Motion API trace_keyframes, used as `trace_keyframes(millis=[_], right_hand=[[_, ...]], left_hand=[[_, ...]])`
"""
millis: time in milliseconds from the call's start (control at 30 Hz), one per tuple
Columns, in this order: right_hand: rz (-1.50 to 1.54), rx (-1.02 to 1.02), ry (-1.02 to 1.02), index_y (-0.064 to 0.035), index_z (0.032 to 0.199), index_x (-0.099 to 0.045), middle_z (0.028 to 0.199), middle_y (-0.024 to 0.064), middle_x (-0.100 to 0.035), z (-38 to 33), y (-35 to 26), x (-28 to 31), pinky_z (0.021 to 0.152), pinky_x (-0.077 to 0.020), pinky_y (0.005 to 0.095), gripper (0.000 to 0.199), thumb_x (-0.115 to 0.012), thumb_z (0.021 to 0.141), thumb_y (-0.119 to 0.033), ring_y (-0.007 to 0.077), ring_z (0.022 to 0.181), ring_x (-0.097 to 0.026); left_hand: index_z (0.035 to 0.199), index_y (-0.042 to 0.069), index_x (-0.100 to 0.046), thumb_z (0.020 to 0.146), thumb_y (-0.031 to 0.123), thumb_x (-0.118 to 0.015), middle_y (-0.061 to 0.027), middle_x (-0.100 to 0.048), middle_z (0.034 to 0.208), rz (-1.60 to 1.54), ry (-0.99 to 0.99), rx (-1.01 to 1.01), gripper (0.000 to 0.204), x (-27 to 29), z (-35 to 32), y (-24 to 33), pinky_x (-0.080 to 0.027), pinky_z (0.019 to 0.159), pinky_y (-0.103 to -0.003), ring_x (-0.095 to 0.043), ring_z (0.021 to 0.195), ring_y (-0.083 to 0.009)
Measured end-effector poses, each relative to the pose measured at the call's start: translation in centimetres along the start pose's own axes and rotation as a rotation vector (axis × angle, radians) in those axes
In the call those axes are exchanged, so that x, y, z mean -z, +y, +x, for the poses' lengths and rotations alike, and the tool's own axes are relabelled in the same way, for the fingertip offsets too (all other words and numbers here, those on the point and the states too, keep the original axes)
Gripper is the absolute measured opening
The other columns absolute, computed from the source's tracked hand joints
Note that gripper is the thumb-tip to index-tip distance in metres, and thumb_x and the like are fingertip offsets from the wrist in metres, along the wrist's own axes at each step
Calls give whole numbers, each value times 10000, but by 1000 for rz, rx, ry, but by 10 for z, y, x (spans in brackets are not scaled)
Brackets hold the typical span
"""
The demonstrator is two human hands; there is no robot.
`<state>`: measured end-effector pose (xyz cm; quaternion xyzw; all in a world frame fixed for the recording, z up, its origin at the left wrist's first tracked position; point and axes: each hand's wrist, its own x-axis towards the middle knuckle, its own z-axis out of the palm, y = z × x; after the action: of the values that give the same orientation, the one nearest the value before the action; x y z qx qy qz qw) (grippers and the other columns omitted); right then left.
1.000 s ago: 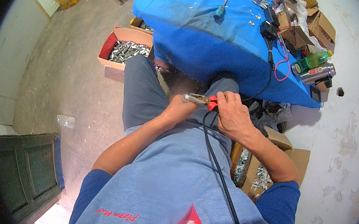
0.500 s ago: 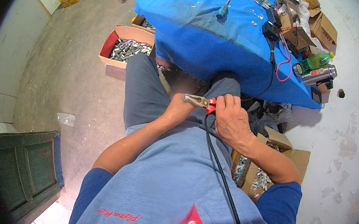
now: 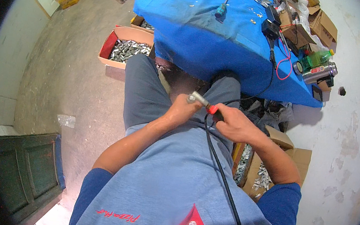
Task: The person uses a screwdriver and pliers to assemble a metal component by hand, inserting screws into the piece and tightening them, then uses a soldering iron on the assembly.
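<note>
My right hand (image 3: 236,123) is closed around the red handles of a pair of pliers (image 3: 200,99), above my lap. The pliers are seen nearly edge-on, with their metal jaws pointing up and left toward my left hand. My left hand (image 3: 182,111) is closed, holding a small silvery metal piece (image 3: 191,99) right beside the jaw tips. Its exact kind is too small to make out, and I cannot tell whether the jaws touch it. A black cable (image 3: 224,183) hangs over my shirt and passes close by my right hand.
Ahead stands a blue-covered table (image 3: 188,30) with a screwdriver (image 3: 220,10), black adapters, a green bottle (image 3: 319,59) and a steel flask (image 3: 320,73). A box of metal parts (image 3: 129,32) sits left of my knee. An open cardboard box (image 3: 298,158) is by my right elbow.
My right hand has rolled over, turning the pliers from flat-on to edge-on with the jaws tilted upward. My left hand has shifted slightly right and stays closed.
</note>
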<state>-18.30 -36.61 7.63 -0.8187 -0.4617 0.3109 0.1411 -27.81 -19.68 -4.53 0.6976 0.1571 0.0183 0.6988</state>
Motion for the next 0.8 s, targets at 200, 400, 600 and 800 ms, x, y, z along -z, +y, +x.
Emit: trace_keyframes(millis=[200, 400, 600, 800], right_hand=[[571, -150, -234, -8, 1040, -560, 876, 76, -584, -6, -5, 30, 603, -531, 327, 303, -524, 758, -112, 152, 773, -587], [-7, 27, 15, -6, 1171, -505, 970, 198, -582, -2, 16, 11, 818, -491, 451, 400, -501, 784, -108, 355, 929, -580], [-317, 31, 120, 13, 1226, -456, 1059, 217, -540, 1, 4, 8, 856, -467, 496, 456, -526, 783, -71, 400, 1041, -528], [-501, 118, 322, 51, 1134, -477, 1017, 202, -552, 7, -2, 3, 817, -511, 437, 408, -583, 751, -39, 371, 1002, -552]], left_hand=[[660, 118, -534, 923, 265, -614, 55, -440, 575, -230, -88, 153, 312, 3, -5, 13, -277, 450, -272, -371, 497, -65], [732, 122, -569, 889, 246, -606, 65, -445, 603, -402, -170, 217, 204, 6, -6, 15, -268, 451, -258, -366, 506, -56], [871, 117, -611, 882, 261, -596, 74, -450, 637, -414, -225, 223, 145, 7, -9, 20, -278, 451, -248, -369, 514, -47], [871, 136, -552, 862, 139, -573, 65, -400, 609, -467, -227, 277, 23, 4, -11, 27, -222, 437, -244, -309, 484, -54]])
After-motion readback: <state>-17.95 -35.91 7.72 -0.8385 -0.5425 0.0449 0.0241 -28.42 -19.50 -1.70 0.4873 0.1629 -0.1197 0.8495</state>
